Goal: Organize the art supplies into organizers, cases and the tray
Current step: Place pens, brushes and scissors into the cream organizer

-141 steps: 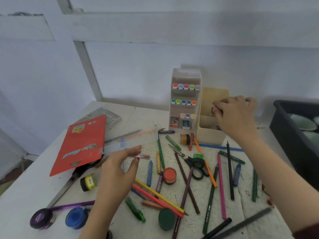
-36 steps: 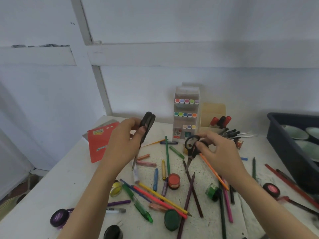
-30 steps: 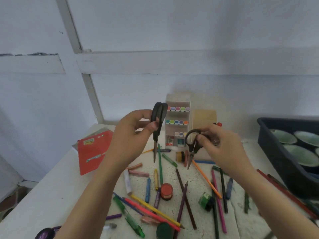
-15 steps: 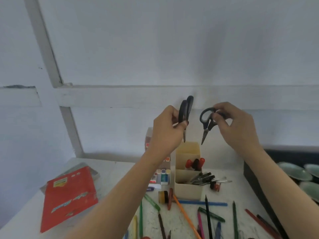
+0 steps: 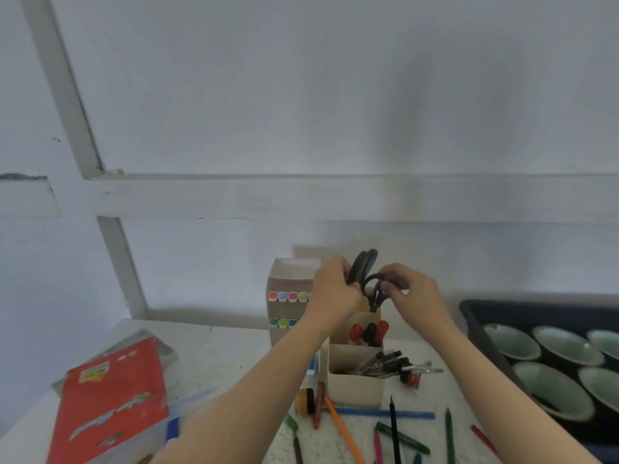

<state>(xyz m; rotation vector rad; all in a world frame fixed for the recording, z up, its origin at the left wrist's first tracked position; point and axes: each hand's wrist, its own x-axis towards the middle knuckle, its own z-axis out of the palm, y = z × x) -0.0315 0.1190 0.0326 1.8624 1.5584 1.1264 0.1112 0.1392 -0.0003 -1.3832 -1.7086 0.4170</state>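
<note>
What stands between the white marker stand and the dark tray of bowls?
In the head view, a cream organizer stands between them, pens poking from its front compartment toward the tray.

Red box (image 5: 114, 406): yellow label, white script upside down, seemingly illegible.

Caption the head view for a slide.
Left hand holds black-handled scissors, right hand a second black pair, over the beige plastic organizer.
</note>
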